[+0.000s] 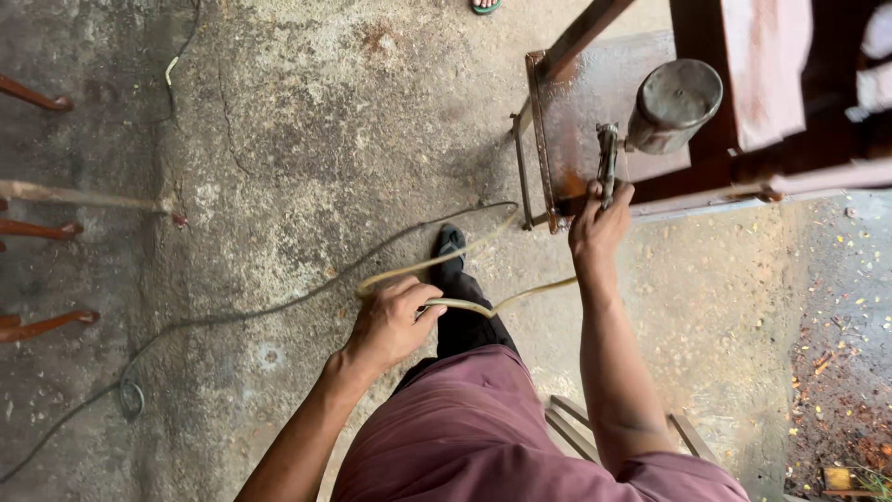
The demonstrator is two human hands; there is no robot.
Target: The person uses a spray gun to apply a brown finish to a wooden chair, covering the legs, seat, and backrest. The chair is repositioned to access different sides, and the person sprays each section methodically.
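1. Right hand (pixel 597 223): closed around the handle of a metal spray gun with a grey, paint-stained cylindrical cup (pixel 671 105). The gun body points up from the fist; the cup sits to the right of the gun body, tilted.
2. Spray gun position: directly in front of the reddish-brown painted metal frame with a flat sheet panel (pixel 595 102). The gun overlaps the panel's lower right area in view; contact with the panel cannot be determined.
3. Left hand (pixel 390 321): fingers curled around a pale yellowish flexible hose (pixel 465 304), held well to the lower left of the frame.
4. Hose routing: loops from the left hand toward the frame's lower corner, then runs back toward the right hand.
5. Thin black cable (pixel 279 302): lies on the cracked grey concrete floor (pixel 307 139), running leftward from the frame's base.
6. Person's black-trousered leg and dark shoe (pixel 449 244): planted just left of the frame's lower corner.
7. Rust-coloured metal bars (pixel 42 223): far left of the frame, at the picture's edge.
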